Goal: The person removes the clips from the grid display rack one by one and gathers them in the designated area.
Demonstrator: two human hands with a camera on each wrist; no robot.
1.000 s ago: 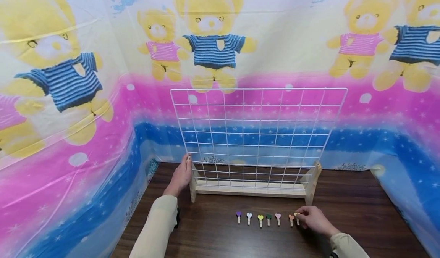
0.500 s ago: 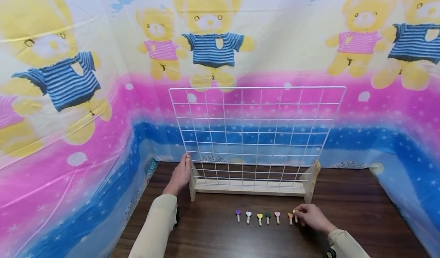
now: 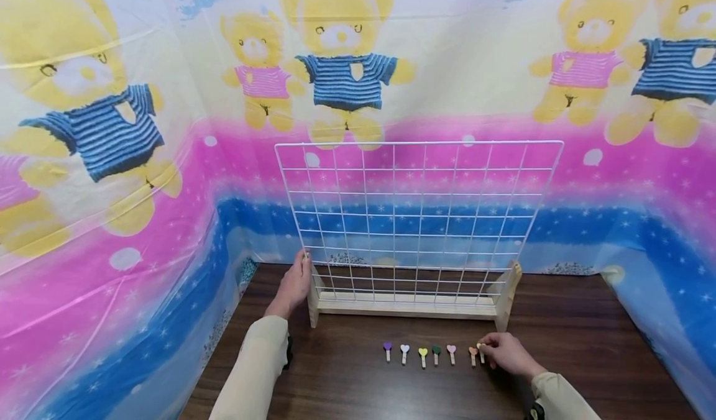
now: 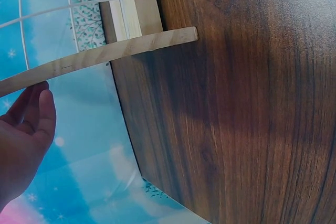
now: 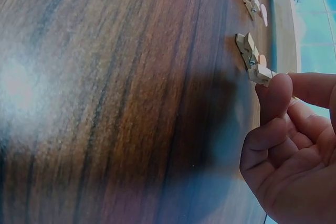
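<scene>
Almost nothing has shifted since the earlier frames: the right hand has only crept slightly nearer the row of clips and keeps pinching the yellow clip between thumb and forefinger, just above the tabletop at the row's right end, beside the orange clip. Pink, green, yellow, white and purple clips lie in line to the left. The left hand stays put, fingers straight and resting against the left edge of the white wire grid, which stands upright in its wooden stand.
</scene>
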